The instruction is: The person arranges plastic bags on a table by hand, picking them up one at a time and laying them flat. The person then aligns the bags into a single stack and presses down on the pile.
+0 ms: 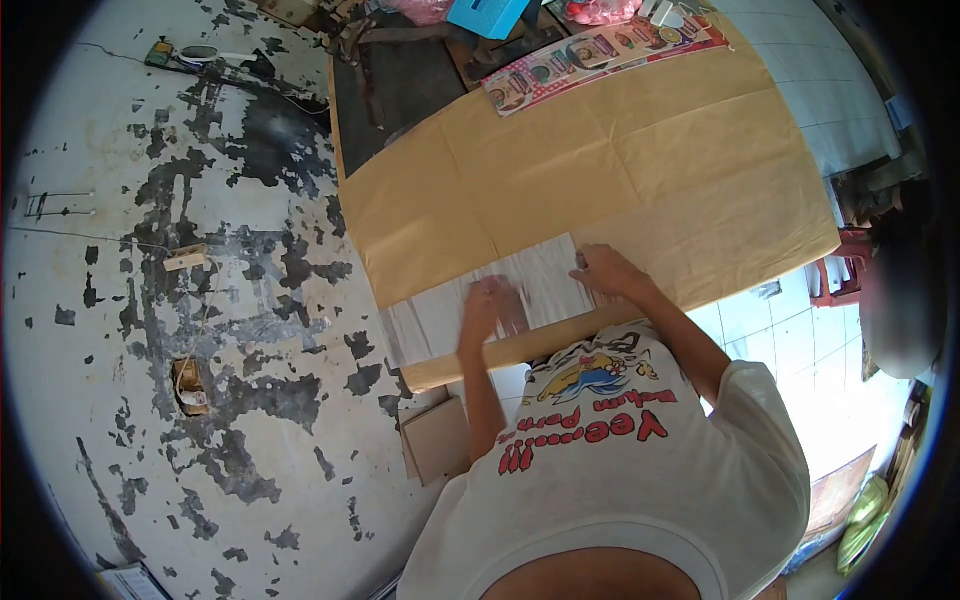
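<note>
A pale grey, streaked sheet point(440, 318) lies along the near edge of the brown paper-covered table point(560, 180). Over the middle of this sheet is my left hand point(488, 297), smeared by motion, so its fingers do not show clearly. My right hand point(605, 272) rests at the sheet's right end with its fingers curled together and the fingertips against the sheet's edge. Whether the left hand touches the sheet cannot be made out.
A printed red and pink strip point(605, 58) lies at the table's far edge, with a blue box point(487, 15) and pink bags beyond. A peeling wall point(250, 400) borders the left side. Brown boards point(437, 440) lean below the table's left corner. A red stool point(840, 270) stands at right.
</note>
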Motion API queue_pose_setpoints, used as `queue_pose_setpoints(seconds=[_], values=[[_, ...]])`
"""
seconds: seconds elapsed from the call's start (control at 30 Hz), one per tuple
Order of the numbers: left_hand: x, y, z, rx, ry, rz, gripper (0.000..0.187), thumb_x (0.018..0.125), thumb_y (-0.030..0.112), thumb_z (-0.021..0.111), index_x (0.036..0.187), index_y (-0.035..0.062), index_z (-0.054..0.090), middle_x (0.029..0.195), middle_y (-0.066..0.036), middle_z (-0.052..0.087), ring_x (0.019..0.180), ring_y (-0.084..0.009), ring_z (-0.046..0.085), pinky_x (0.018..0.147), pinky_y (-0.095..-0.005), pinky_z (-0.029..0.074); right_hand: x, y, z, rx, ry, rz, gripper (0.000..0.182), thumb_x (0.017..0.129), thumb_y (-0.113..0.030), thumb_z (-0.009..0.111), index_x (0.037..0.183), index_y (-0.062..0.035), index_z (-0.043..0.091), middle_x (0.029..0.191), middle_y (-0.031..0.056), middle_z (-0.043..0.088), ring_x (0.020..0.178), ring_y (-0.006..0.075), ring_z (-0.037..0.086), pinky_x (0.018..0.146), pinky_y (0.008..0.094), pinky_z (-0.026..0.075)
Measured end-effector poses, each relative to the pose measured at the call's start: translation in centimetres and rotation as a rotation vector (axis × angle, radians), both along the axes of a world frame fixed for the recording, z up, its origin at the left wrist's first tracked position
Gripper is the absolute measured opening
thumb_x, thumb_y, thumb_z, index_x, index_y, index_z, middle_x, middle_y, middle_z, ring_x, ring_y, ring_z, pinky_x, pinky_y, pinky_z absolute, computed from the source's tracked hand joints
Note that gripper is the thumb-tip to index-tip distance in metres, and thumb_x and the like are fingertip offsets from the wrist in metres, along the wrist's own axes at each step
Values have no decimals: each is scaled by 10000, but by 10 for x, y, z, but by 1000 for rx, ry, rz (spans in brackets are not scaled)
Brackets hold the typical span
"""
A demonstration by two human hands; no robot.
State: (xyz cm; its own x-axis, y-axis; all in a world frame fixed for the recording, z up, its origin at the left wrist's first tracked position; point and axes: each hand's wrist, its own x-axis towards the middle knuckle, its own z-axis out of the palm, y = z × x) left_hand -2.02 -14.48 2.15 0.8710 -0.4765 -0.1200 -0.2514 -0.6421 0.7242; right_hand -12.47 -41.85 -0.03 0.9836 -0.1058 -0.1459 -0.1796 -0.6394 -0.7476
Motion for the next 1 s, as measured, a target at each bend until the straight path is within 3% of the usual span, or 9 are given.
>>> queue_pose_setpoints(seconds=[0.03, 0.33, 0.53, 0.63, 0.7, 0.73, 0.77, 0.87, 1.0], values=[[-5, -44, 26, 59, 447, -226, 392, 913, 301, 643, 1059, -62, 621, 1007, -212, 650, 879, -323, 649, 785, -369, 520, 4, -7, 1, 36, 22, 8, 339, 866, -279, 669, 907, 58, 648, 801, 210, 675, 706, 260, 678, 642, 377, 525], [-60, -150, 39, 326, 132, -102, 475, 841, 287, 635, 949, -161, 519, 899, -354, 631, 906, -475, 649, 764, -493, 539, 32, -25, -14, 611, 409, 60, 598, 976, -533, 464, 894, 15, 690, 612, 88, 573, 509, 161, 556, 474, 309, 460], [-15, -118, 31, 216, 609, -69, 407, 892, 294, 574, 1054, -79, 579, 976, -207, 658, 907, -337, 659, 798, -412, 523, 7, -30, 23, 636, 294, -116, 534, 954, -528, 532, 952, -25, 712, 654, 83, 606, 573, 160, 594, 535, 286, 480], [6, -49, 56, -149, 434, 65, 380, 942, 265, 513, 1165, -30, 603, 1193, -77, 606, 1162, -195, 523, 1026, -352, 370, -14, -48, 0, 121, -113, -154, 373, 843, -422, 719, 1011, -89, 719, 749, 89, 670, 638, 165, 623, 607, 302, 508], [32, 43, 54, -636, 319, 354, 252, 948, 252, 529, 1075, 46, 596, 1015, -21, 568, 989, -158, 516, 910, -326, 418, -25, -82, -21, -174, -188, -241, 410, 694, -311, 838, 1049, -148, 716, 872, 58, 711, 676, 173, 637, 671, 324, 528], [31, 76, 121, -772, 249, 435, 415, 984, 281, 500, 1278, -7, 550, 1212, -115, 613, 1104, -214, 581, 1005, -381, 445, -32, -109, -27, -111, -197, -301, 410, 683, -289, 842, 1049, -153, 715, 891, 41, 712, 691, 171, 639, 688, 334, 531], [48, 135, 128, -1282, 452, 114, 410, 993, 280, 501, 1274, -16, 539, 1182, -103, 623, 1033, -221, 615, 954, -377, 488, -39, -141, -33, -48, -205, -358, 412, 673, -266, 845, 1048, -158, 715, 911, 24, 713, 706, 169, 640, 704, 343, 533], [10, 150, 250, -1045, -49, 392, 377, 992, 258, 521, 1260, -6, 542, 1166, -104, 620, 1052, -219, 606, 955, -370, 479, -74, -256, -62, -309, -20, -742, 414, 745, -256, 808, 1127, -176, 671, 948, 36, 682, 851, 205, 633, 736, 357, 520], [39, 216, 223, -814, -95, 716, 314, 956, 195, 567, 1210, 11, 574, 1062, -77, 618, 882, -138, 600, 824, -284, 493, -103, -290, 2, -748, -85, -1131, 286, 885, -333, 664, 1151, -229, 657, 1028, 61, 696, 955, 249, 668, 785, 408, 524]])
